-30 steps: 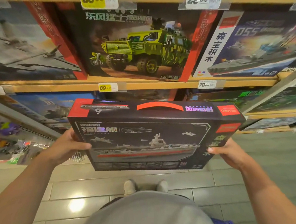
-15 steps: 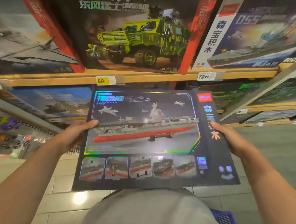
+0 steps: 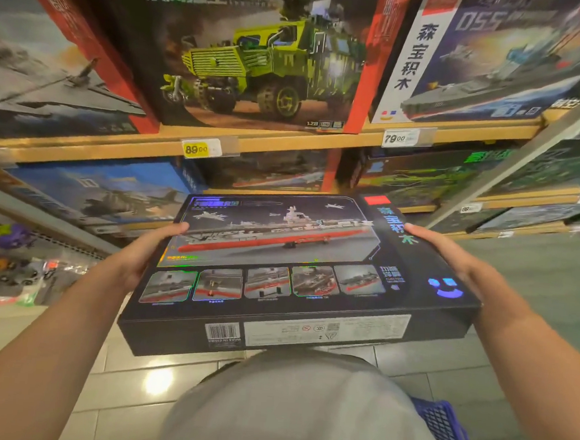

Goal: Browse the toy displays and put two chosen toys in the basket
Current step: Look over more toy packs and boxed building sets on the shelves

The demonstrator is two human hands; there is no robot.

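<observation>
I hold a large black box with an aircraft carrier picture point(image 3: 279, 253) flat in front of my chest, its printed face up and its barcode edge toward me. My left hand point(image 3: 142, 254) grips the box's left side, thumb on top. My right hand point(image 3: 457, 262) grips the right side. A blue basket point(image 3: 445, 433) shows only as a corner at the lower right, down by my right side below the box.
Wooden shelves point(image 3: 287, 144) run across in front, filled with toy boxes: a green truck box point(image 3: 259, 56), a warship box point(image 3: 499, 59), a blue helicopter box point(image 3: 98, 192). Yellow price tags hang on the shelf edge. Small bagged toys point(image 3: 14, 266) lie at the lower left. Tiled floor lies below.
The box has tipped from standing with its handle edge up to lying flat, face up, with the barcode edge toward me. Both hands stayed on its sides.
</observation>
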